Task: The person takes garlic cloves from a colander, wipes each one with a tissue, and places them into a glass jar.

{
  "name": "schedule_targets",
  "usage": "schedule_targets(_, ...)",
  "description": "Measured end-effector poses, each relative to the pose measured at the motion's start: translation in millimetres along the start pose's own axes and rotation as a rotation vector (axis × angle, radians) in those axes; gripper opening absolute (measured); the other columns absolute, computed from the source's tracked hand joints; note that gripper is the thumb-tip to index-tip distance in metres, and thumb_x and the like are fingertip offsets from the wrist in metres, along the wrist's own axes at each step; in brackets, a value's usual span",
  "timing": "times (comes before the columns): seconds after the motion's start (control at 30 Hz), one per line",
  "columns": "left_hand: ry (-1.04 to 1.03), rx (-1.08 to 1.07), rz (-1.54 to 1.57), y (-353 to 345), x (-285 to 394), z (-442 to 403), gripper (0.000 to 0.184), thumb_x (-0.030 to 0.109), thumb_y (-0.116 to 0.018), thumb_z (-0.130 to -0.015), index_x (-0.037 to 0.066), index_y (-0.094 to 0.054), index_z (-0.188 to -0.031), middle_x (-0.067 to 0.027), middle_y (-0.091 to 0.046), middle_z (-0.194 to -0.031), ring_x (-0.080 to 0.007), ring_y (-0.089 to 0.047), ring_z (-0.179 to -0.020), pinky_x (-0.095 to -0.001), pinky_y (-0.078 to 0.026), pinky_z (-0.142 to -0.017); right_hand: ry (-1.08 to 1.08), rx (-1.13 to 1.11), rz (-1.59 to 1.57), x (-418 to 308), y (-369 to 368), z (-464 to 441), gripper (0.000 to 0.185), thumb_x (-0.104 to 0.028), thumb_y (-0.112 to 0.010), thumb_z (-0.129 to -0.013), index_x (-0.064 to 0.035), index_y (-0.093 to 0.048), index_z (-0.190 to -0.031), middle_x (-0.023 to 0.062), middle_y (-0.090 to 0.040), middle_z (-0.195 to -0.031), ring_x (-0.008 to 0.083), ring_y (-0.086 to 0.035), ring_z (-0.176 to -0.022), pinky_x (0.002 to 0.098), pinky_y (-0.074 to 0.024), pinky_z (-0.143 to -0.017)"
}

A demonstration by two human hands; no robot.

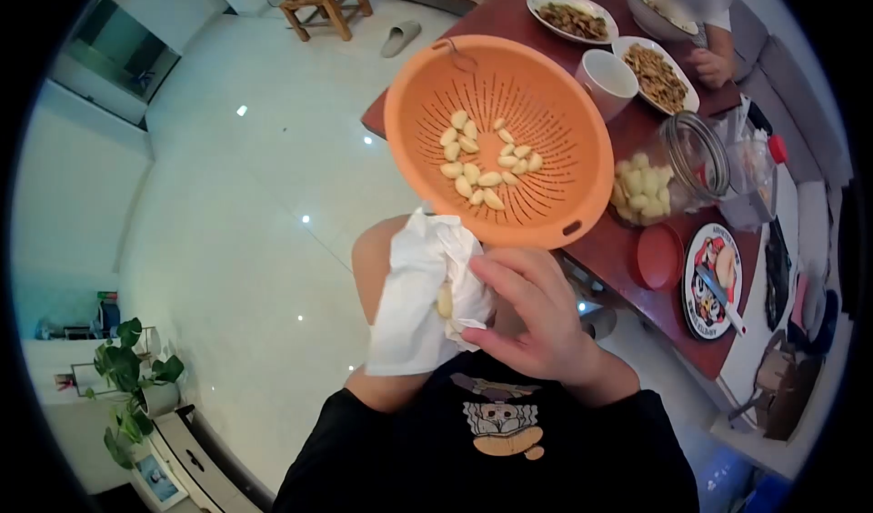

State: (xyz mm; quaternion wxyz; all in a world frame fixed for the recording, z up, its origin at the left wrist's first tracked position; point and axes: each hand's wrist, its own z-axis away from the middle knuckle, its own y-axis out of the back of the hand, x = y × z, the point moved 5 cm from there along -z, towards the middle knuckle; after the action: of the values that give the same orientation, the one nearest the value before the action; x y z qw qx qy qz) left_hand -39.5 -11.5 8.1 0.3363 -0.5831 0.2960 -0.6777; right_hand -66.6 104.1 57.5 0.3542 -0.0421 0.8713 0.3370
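A: Your hands first. What do you note?

B: Your right hand (541, 317) is half open, thumb and forefinger apart, their tips touching the right edge of the white paper (398, 322). Whether you pinch it firmly, I cannot tell. Your left hand is hidden under the paper; only the wrist shows, so its grip is unreadable.

A: And your garlic clove (445, 300)?

B: Partly bared in a fold of that paper, just left of your right thumb.

A: Handling notes?

B: My judgement: keep the paper cupped beneath, or the clove may roll off its flat left side. Press lightly; squeezing hard could pop it out. Turn it within the fold so every side meets paper.

A: Farther out?

B: Just beyond your hands, an orange colander (568, 131) with loose cloves (492, 179) inside. To its right, on the bench (705, 357), a glass jar (684, 169) holding more; nearer you, a red dish (659, 256) beside a patterned plate (698, 320) bearing a knife (717, 295).
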Motion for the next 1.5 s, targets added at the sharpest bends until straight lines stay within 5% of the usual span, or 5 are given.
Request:
schedule_targets(0.47,-0.004,0.187,-0.086,-10,-3,-1,0.047,0.033,-0.039,-0.094,-0.001,-0.037,-0.127,-0.0112,-0.050,-0.117,-0.0189,-0.054,-0.102,-0.0292,-0.045,-0.086,0.087,0.100,0.149,-1,0,2,0.037,-0.018,-0.078,-0.060,-0.0114,-0.064,-0.093,0.0105,-0.052,-0.111,0.0286,-0.049,-0.095,0.0374,-0.0398,-0.080)
schedule_targets(0.7,-0.050,-0.074,-0.333,13,-12,5,0.045,0.030,-0.036,-0.094,-0.005,-0.043,-0.121,-0.0110,-0.054,-0.111,-0.0165,-0.054,-0.100,-0.0270,-0.045,-0.083,0.129,0.129,0.141,-1,0,4,0.035,-0.008,-0.075,-0.057,-0.0114,-0.064,-0.090,0.0093,-0.055,-0.107,0.0287,-0.049,-0.094,0.0369,-0.0403,-0.078)
schedule_targets(0.83,0.039,0.216,-0.240,-8,-5,8,0.045,0.030,-0.033,-0.095,-0.004,-0.042,-0.123,-0.0119,-0.053,-0.117,-0.0208,-0.054,-0.106,-0.0299,-0.045,-0.087,0.117,0.122,0.063,1,1,5,0.034,-0.007,-0.074,-0.059,-0.0115,-0.064,-0.091,0.0104,-0.055,-0.106,0.0284,-0.049,-0.092,0.0370,-0.0395,-0.079)
schedule_targets(1.03,-0.117,-0.150,-0.369,-1,-3,7,0.044,0.025,-0.034,-0.096,-0.004,-0.041,-0.128,-0.0126,-0.050,-0.124,-0.0210,-0.051,-0.112,-0.0330,-0.039,-0.096,0.055,0.117,0.023,5,8,3,0.031,-0.009,-0.073,-0.063,-0.0114,-0.062,-0.093,0.0110,-0.055,-0.106,0.0282,-0.049,-0.092,0.0371,-0.0390,-0.079)
schedule_targets(1.5,0.157,-0.093,-0.102,21,-28,11,0.030,0.021,-0.051,-0.091,-0.001,-0.054,-0.110,-0.0061,-0.061,-0.097,-0.0118,-0.058,-0.084,-0.0217,-0.046,-0.070,-0.003,0.137,-0.212,15,4,8,0.031,-0.015,-0.075,-0.071,-0.0081,-0.057,-0.095,0.0131,-0.054,-0.107,0.0265,-0.050,-0.095,0.0368,-0.0376,-0.084)
